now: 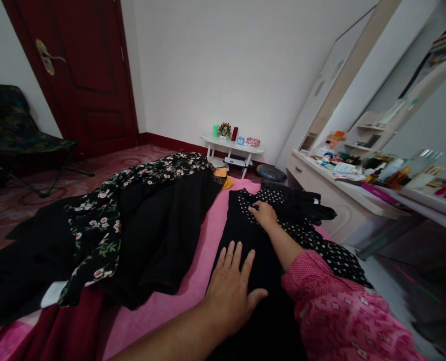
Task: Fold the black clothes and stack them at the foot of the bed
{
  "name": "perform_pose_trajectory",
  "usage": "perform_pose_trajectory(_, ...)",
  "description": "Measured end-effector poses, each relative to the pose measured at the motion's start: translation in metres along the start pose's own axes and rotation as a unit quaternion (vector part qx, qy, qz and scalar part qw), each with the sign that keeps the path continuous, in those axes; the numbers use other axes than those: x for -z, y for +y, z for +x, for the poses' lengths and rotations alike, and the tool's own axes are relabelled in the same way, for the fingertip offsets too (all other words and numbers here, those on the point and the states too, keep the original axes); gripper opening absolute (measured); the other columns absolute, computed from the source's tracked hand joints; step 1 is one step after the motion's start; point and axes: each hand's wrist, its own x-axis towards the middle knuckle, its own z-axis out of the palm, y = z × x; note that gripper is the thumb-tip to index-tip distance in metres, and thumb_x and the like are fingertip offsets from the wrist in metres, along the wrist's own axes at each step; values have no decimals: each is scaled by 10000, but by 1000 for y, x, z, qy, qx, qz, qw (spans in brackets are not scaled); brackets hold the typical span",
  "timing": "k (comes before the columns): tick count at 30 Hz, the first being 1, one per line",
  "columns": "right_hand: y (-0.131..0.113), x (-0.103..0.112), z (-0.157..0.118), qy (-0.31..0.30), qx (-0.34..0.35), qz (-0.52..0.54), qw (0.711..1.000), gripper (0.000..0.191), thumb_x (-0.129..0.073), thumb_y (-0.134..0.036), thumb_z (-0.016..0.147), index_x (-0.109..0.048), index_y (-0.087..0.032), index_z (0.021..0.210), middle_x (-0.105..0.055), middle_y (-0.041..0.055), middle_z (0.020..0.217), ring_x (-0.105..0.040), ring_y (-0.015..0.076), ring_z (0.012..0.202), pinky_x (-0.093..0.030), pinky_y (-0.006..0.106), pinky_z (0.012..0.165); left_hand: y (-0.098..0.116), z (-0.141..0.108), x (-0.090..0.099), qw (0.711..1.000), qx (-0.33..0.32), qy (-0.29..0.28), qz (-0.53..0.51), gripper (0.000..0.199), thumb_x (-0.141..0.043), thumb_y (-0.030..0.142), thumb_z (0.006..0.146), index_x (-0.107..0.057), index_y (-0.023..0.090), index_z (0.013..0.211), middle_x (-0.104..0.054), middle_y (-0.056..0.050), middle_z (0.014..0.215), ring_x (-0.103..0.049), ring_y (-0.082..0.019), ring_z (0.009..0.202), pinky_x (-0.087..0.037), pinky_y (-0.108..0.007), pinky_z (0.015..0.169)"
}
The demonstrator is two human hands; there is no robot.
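A long black garment (241,220) with a white-dotted part (328,250) lies spread over a pink cover (217,215). My left hand (234,286) rests flat on the plain black cloth, its fingers spread. Farther up, my right hand (263,213) is closed at the dotted neck area, thumb and fingers pinching the fabric edge. To the left lies a pile of black clothing (162,215) with a black floral garment (98,230) over it.
Dark red cloth (72,326) lies at the lower left. Bunched black fabric (301,203) sits beyond my right hand. A cluttered dressing table (343,188) stands at right, a small white table (230,144) by the wall, a folding chair (15,125) at left.
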Motion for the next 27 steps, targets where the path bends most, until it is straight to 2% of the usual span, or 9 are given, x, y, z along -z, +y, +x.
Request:
perform_pose_trajectory(3,1,0,0,43,-50,-16,998,380,-476,-408,860,-631,-240,1163,-674,109,1059,-629,254,980,-455,324,774,1,1,3,1000,1,-8,-11,787,-336,674,859,-213,211,1483,-144,-116,1549,-69,-335,1418,-143,-549,1145)
perform_pose_trajectory(7,-2,4,-7,54,-62,-32,996,314,-562,-303,792,-666,-230,1080,-641,116,1055,-625,254,939,-449,325,740,-1,2,4,1000,-9,-17,-22,785,-379,662,852,-231,212,1479,-161,-112,1546,-60,-345,1416,-138,-564,1140)
perform_pose_trajectory(9,-12,7,-11,85,-23,-38,995,333,-551,-239,788,-644,-226,1107,-580,119,1181,-570,262,1046,-429,341,807,-1,1,4,999,-14,-15,-28,778,-379,663,852,-255,210,1472,-172,-120,1542,-72,-352,1414,-136,-572,1136)
perform_pose_trajectory(11,-24,7,-14,122,67,-40,989,355,-496,-217,830,-600,-225,1169,-521,112,1283,-484,267,1162,-378,375,916,-1,1,3,999,-21,-11,-38,771,-376,662,854,-281,198,1463,-188,-133,1536,-94,-352,1412,-136,-574,1134)
perform_pose_trajectory(12,-30,4,-15,116,122,-43,985,361,-452,-233,867,-573,-225,1207,-503,106,1318,-440,264,1212,-338,395,972,-1,1,3,999,-27,-8,-47,770,-384,658,854,-292,191,1458,-197,-139,1532,-108,-351,1411,-138,-571,1134)
perform_pose_trajectory(14,-38,-5,-15,46,206,-55,976,400,-349,-309,938,-505,-218,1294,-461,99,1387,-360,256,1293,-258,439,1051,-1,1,3,997,-35,2,-73,734,-424,608,865,-312,177,1449,-228,-143,1523,-150,-338,1407,-150,-551,1138)
perform_pose_trajectory(17,-41,-24,-13,-89,216,-76,969,537,-231,-441,966,-357,-180,1419,-313,96,1504,-218,259,1390,-172,505,1099,-5,5,4,986,-8,51,-156,523,-425,369,926,-384,163,1405,-410,-127,1443,-335,-276,1353,-233,-479,1134)
perform_pose_trajectory(21,-36,-34,-18,-140,200,-74,967,651,-163,-522,953,-235,-136,1472,-157,95,1554,-108,266,1426,-108,534,1118,-19,13,6,926,73,160,-335,364,-332,148,925,-522,148,1236,-676,-95,1090,-615,-184,1046,-439,-368,988)
perform_pose_trajectory(27,-18,-5,-80,-180,261,11,948,597,-241,-513,941,-294,-215,1457,-208,49,1546,-114,236,1429,-125,488,1134,-38,24,-4,831,87,224,-502,360,-404,-1,800,-592,172,1054,-657,-76,1026,-616,-177,1011,-495,-377,917)
